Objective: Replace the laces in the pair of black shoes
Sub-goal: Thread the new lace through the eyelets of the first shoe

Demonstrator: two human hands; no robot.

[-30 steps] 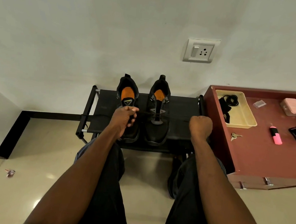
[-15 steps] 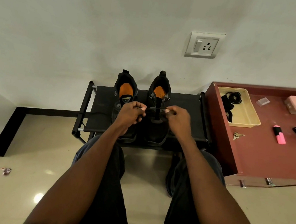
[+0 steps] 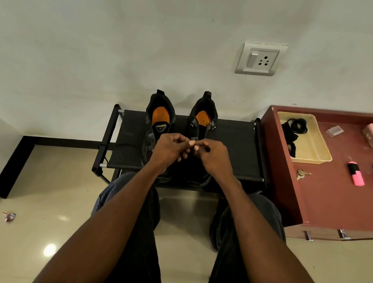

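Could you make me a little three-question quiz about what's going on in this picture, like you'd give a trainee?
1. True or false: both black shoes stand on the black rack.
2. What does the right hand pinch? A) keys B) a black lace end C) the marker
3. Fill in: the cream tray on the red cabinet holds black ____.

Key: 1 true; 2 B; 3 laces.

Two black shoes — left shoe (image 3: 157, 124) and right shoe (image 3: 202, 124) — stood side by side on the surface (image 3: 233, 146), orange insoles showing, heels toward wall. Black lace end (image 3: 206, 148) pinched above right shoe — spare black laces (image 3: 296, 127) coiled in tray.
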